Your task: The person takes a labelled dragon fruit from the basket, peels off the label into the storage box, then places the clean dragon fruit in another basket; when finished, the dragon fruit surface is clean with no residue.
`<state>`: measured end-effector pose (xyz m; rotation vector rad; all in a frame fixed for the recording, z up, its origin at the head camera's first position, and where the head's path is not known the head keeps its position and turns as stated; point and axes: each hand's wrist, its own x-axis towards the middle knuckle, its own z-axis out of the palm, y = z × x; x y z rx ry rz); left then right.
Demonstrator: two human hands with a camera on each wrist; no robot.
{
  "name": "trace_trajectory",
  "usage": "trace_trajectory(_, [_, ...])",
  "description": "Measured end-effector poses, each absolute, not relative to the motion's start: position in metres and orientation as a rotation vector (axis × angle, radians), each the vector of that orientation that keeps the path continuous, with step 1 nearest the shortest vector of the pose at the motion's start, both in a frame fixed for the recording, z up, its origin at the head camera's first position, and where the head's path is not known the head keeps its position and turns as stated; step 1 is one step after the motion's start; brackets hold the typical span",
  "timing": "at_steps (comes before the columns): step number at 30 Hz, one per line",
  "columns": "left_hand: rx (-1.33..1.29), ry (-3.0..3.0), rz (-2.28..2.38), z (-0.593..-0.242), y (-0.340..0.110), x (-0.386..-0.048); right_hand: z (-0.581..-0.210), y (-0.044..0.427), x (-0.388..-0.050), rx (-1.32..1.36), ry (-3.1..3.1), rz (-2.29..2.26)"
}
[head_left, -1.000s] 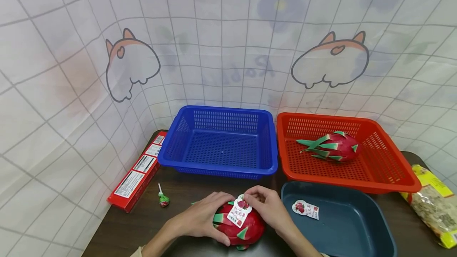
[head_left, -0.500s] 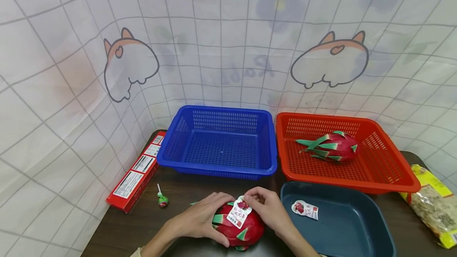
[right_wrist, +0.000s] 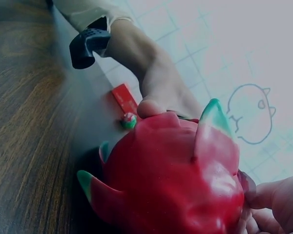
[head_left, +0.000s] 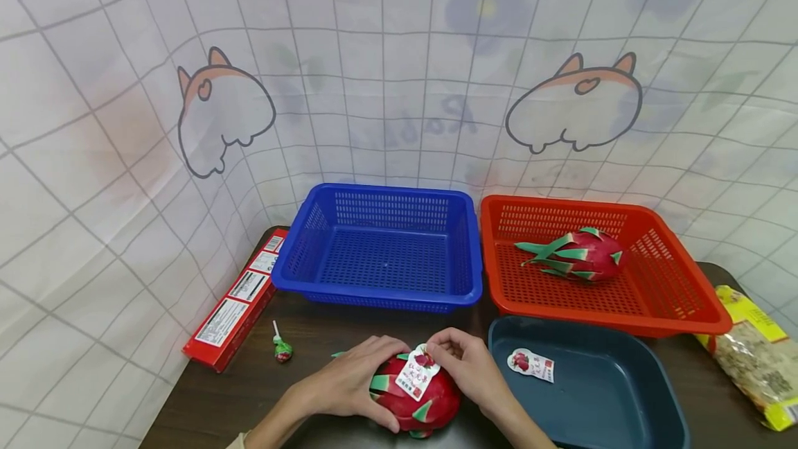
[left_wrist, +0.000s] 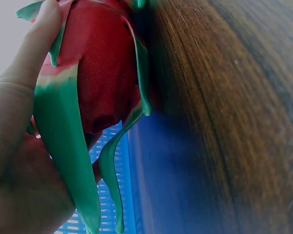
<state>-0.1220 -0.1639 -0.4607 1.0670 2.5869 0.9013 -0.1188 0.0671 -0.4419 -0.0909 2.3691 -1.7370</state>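
Observation:
In the head view a red dragon fruit (head_left: 436, 400) with green-tipped scales lies on the table at the bottom centre. My left hand (head_left: 352, 383) grips its left side, thumb low and fingers over the top; the left wrist view shows the thumb along the red skin (left_wrist: 100, 58). A white label (head_left: 416, 374) with a fruit picture lies on top of the fruit. The thumb and fingertips of my right hand (head_left: 467, 366) pinch the label's upper right end. In the right wrist view, those fingertips are beside the fruit (right_wrist: 171, 170).
A blue basket (head_left: 380, 296) stands behind the hands, a red basket (head_left: 598, 321) holding another dragon fruit (head_left: 592, 255) to its right. A dark tray (head_left: 586, 421) with a second label (head_left: 531, 364) is at right. A lollipop (head_left: 282, 349), red box (head_left: 231, 317) and yellow bag (head_left: 757, 355) flank these.
The whole head view has shifted slightly. Both hands, the fruit and the label keep nearly the same places relative to each other.

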Motion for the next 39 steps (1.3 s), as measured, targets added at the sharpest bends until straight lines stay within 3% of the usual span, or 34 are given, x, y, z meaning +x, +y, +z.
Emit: trace_trajectory(39, [1.060, 2.563, 0.914, -0.4603, -0.1637, -0.1229, -0.4423, 0.0625, -0.1126, 0.006, 2.382, -1.796])
